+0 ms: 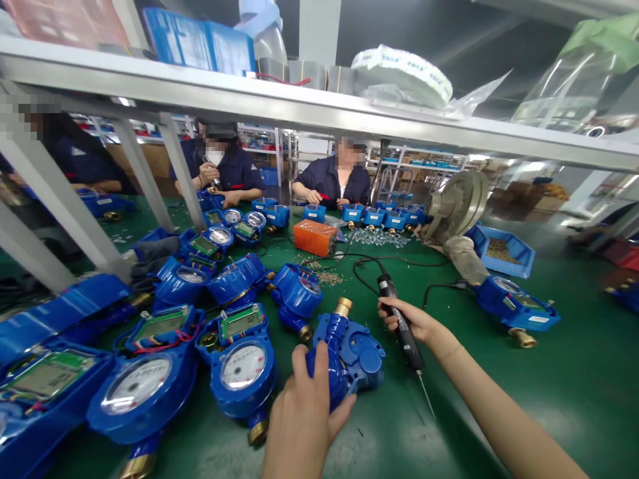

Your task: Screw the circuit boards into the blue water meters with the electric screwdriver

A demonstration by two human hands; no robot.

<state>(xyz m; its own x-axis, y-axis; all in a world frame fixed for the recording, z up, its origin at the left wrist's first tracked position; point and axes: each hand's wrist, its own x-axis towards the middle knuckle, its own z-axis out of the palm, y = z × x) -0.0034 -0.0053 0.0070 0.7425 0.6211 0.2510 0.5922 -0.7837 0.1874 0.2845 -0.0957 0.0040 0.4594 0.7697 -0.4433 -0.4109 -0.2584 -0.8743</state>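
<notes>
Blue water meter (pixel 349 359) clasped in left grip (pixel 299 426), apparently electric screwdriver (pixel 408 349) in right grip (pixel 407 320).

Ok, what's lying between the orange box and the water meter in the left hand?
The head view shows scattered small brass parts on the green mat between the orange box and the held blue water meter.

Left hand (pixel 302 426) grips a blue water meter (pixel 357 359) — right hand (pixel 404 319), an electric screwdriver (pixel 408 349).
</notes>
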